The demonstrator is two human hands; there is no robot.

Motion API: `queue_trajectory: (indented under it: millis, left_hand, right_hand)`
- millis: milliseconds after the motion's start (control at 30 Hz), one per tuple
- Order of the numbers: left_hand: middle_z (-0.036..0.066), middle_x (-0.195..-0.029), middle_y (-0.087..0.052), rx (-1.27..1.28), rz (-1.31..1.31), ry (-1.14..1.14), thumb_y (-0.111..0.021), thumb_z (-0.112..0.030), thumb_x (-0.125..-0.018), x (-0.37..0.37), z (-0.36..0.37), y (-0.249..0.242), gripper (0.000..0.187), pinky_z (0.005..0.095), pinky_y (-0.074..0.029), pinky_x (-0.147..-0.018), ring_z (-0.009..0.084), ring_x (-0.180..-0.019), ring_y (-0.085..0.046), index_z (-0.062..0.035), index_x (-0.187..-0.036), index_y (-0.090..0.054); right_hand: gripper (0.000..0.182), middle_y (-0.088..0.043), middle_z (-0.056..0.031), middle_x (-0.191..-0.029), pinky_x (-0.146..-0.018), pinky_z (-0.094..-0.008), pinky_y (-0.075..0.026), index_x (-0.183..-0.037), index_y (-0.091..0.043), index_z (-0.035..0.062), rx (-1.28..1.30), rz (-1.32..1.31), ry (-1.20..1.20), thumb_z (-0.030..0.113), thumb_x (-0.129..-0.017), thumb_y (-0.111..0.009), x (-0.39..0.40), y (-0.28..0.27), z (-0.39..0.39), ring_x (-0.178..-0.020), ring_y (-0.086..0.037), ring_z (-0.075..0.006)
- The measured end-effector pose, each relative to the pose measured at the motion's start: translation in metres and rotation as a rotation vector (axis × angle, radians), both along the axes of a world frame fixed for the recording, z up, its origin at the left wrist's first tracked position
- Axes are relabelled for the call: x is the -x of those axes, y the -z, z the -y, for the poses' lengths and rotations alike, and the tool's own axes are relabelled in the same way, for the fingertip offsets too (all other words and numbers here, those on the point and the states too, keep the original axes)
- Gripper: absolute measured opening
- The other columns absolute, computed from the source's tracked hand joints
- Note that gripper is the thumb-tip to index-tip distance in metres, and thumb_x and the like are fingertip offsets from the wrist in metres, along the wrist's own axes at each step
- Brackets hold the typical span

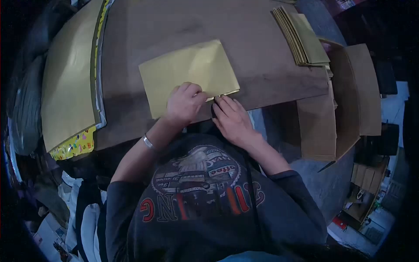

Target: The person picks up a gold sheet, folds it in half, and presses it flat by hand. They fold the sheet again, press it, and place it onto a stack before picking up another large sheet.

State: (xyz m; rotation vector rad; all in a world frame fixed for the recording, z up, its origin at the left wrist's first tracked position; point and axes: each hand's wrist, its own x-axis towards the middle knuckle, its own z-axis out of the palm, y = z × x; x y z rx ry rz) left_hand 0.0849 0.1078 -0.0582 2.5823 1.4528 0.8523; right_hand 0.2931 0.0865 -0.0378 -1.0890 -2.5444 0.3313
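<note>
A folded sheet of yellow-gold paper (187,61) lies on the brown table, its near edge by my body. My left hand (187,103) rests on the near part of the sheet with its fingers curled in, close to that edge. Beside it, my right hand (234,118) has its fingertips at the near edge of the sheet, where two layers show slightly apart. A small dark patch sits by the right thumb; I cannot make out what it is.
Large gold sheets (72,74) lie stacked at the left over yellow printed wrapping (78,146). A stack of folded gold pieces (301,39) stands at the table's (144,26) right end. An open cardboard box (318,131) is beyond the right edge.
</note>
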Motion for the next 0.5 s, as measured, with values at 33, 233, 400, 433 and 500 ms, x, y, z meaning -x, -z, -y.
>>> queue_trajectory:
  millis: [33,233,400,433,500]
  left_hand:
    - [0.002,-0.089,-0.057,0.002,-0.001,0.005,-0.063,-0.017,-0.074,0.0009,0.0002,0.0002,0.011,0.0376,-0.047,-0.073,0.0217,-0.088,-0.058,-0.0131,-0.084,-0.064]
    - [0.001,-0.084,-0.054,0.051,-0.036,0.025,-0.062,-0.019,-0.073,0.0024,0.0003,-0.0032,0.014,0.0368,-0.045,-0.069,0.021,-0.082,-0.056,-0.0157,-0.087,-0.067]
    - [0.001,-0.083,-0.055,0.026,-0.033,0.025,-0.063,-0.02,-0.075,0.0004,0.0015,0.0,0.014,0.0371,-0.045,-0.068,0.0209,-0.081,-0.056,-0.0154,-0.088,-0.068]
    - [0.001,-0.083,-0.055,0.03,-0.032,0.023,-0.063,-0.02,-0.075,0.0006,0.0017,0.0,0.014,0.0371,-0.045,-0.068,0.0209,-0.081,-0.056,-0.0154,-0.088,-0.068]
    - [0.001,-0.082,-0.055,0.021,-0.032,0.029,-0.066,-0.021,-0.076,0.0009,0.0015,-0.0017,0.014,0.0369,-0.046,-0.067,0.0207,-0.081,-0.056,-0.0144,-0.088,-0.068]
  right_hand:
    - [0.04,-0.055,-0.0176,-0.128,-0.104,-0.0474,-0.039,-0.116,-0.059,-0.0022,-0.013,0.01,-0.011,0.017,-0.081,-0.067,-0.0001,0.0019,0.0007,-0.123,-0.049,-0.0338]
    - [0.045,-0.053,-0.0152,-0.133,-0.106,-0.0514,-0.036,-0.12,-0.059,-0.0007,0.007,0.125,-0.014,0.02,-0.081,-0.069,0.0001,0.0024,0.0042,-0.13,-0.044,-0.031]
    - [0.048,-0.051,-0.0146,-0.136,-0.106,-0.0546,-0.034,-0.123,-0.057,-0.0002,0.031,0.153,-0.006,0.023,-0.082,-0.067,0.0001,0.0014,0.0048,-0.132,-0.042,-0.0296]
    - [0.049,-0.051,-0.0146,-0.136,-0.106,-0.0548,-0.033,-0.124,-0.056,0.0003,0.034,0.168,-0.005,0.024,-0.083,-0.067,-0.0012,0.006,0.0048,-0.132,-0.042,-0.029]
    - [0.049,-0.051,-0.0143,-0.136,-0.107,-0.0546,-0.033,-0.125,-0.056,0.0008,0.045,0.174,-0.011,0.024,-0.083,-0.066,-0.0009,0.0036,0.0041,-0.132,-0.042,-0.0288]
